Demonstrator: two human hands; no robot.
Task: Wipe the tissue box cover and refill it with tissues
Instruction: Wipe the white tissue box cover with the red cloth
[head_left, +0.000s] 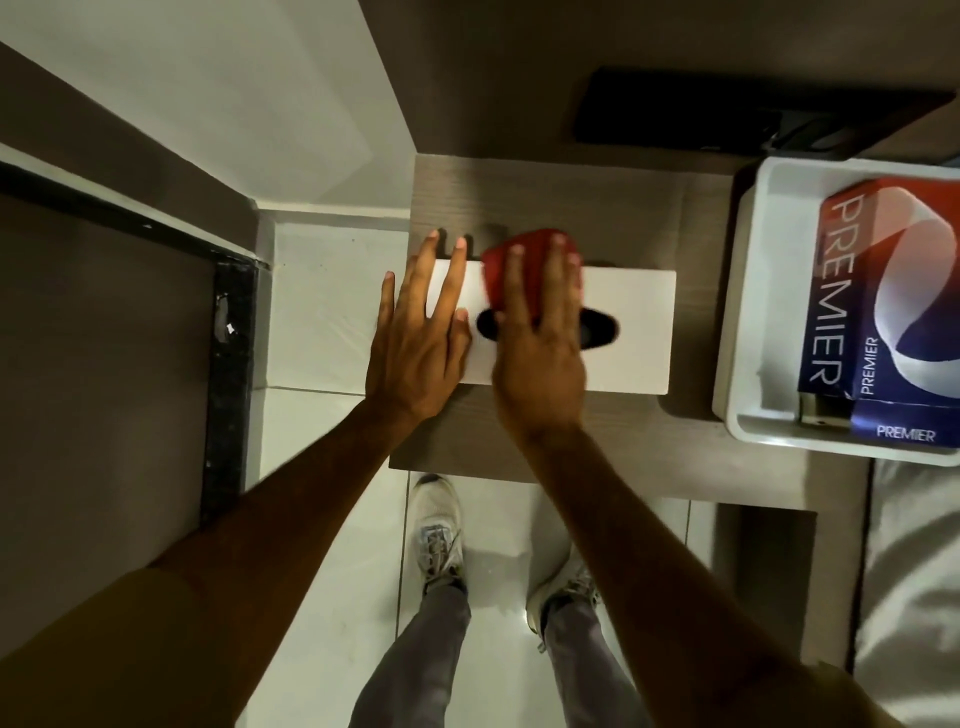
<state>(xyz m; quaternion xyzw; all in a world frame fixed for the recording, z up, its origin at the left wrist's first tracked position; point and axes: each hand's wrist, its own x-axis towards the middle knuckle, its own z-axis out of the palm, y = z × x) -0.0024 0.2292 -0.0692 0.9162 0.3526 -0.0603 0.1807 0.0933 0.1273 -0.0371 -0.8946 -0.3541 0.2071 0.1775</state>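
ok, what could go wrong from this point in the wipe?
1. The white tissue box cover sits near the table's left edge; a leftward wipe could push it off, though the left hand braces that end.
2. The red cloth under the right hand crosses the oval slot and might snag.

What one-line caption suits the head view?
Left hand steadies white tissue box cover; right hand presses red cloth on it.

A grey-brown wood-grain desk stands over a glossy white tiled floor. A white wall rises at left beside a dark-framed panel. Light is dim and warm.
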